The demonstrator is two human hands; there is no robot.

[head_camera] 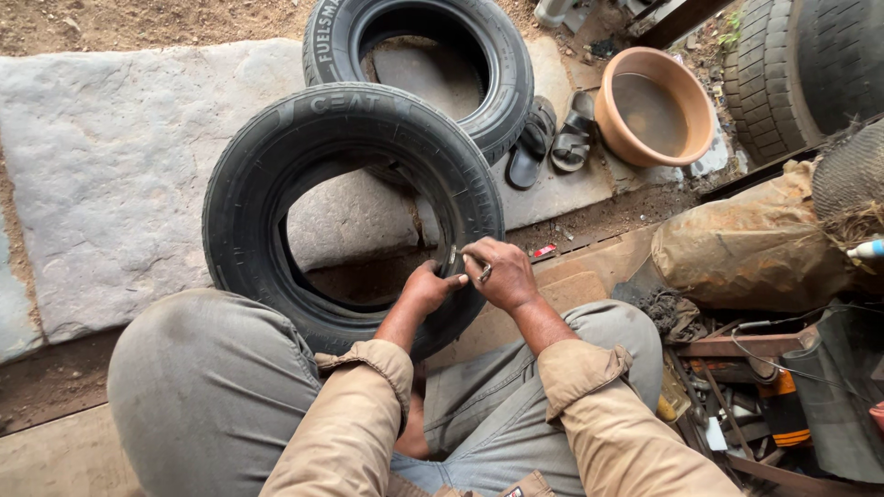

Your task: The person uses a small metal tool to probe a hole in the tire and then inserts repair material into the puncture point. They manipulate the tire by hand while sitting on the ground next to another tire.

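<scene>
Big grey stone slab (120, 156) on dirt, with two black tyres (350, 202), sandals (552, 138) and a clay bowl (654, 106) on top.

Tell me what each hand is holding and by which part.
The right hand pinches a small metal tool near its middle. The left hand presses on the tyre at its inner rim; a grip cannot be told.

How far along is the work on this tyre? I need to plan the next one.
Already done: the near tyre stands propped between the knees. In hand: both hands, left hand and right hand, work a small metal tool at its inner wall. Left: the tool is not out yet; the second tyre lies untouched behind.
</scene>
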